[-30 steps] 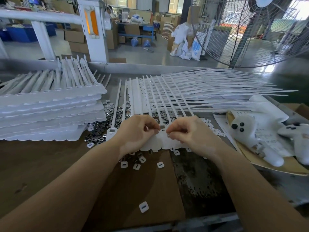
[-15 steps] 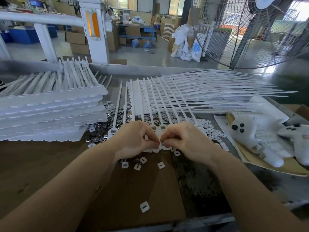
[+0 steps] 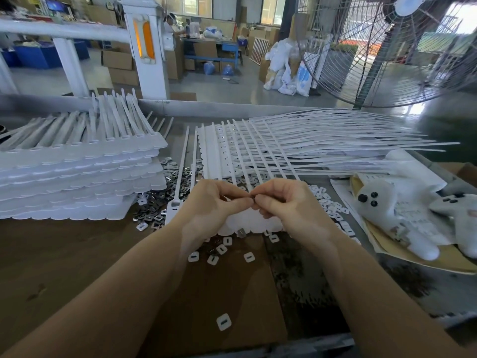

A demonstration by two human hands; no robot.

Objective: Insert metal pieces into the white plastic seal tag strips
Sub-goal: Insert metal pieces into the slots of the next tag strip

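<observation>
Both hands curled, fingertips meeting over the head end of the seal tag strip sheet [image 3: 247, 223] on the table [image 3: 64, 267]. Left hand [image 3: 214, 208] pinching the sheet; right hand [image 3: 286, 205] apparently pinching a small metal piece, barely visible. Strips running away from the fingers, slot directly beneath.

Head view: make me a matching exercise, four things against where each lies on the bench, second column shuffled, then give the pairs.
1. tall stack of white plastic seal tag sheets
2. white plush toy with black eyes
3. lone white square plastic cap
4. pile of small grey metal pieces

A. right edge
B. between the stack and the hands
C. far left
D. nearest the camera, on brown cardboard

Pairs: 1-C, 2-A, 3-D, 4-B
</observation>
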